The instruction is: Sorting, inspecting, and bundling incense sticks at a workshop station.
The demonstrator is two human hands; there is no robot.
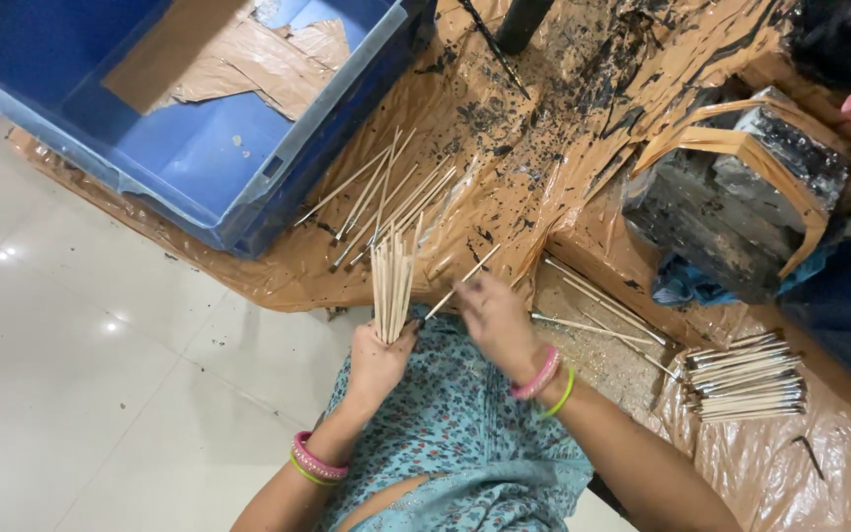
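My left hand point(376, 360) grips a bunch of thin pale wooden sticks point(392, 281) upright, their ends fanning out above my fist. My right hand point(490, 313) is just to the right of it and pinches a single stick point(461, 283) that slants up to the right. More loose sticks point(386, 202) lie scattered on the brown plastic sheet point(504, 148) just beyond both hands. My lap, in blue patterned cloth, is under the hands.
A blue plastic crate point(219, 158) with torn brown paper stands at the upper left. A dark, stained block point(731, 212) wrapped in tape sits at the right. A pile of dark-tipped sticks point(746, 379) lies at the lower right. White tiled floor point(81, 345) is at the left.
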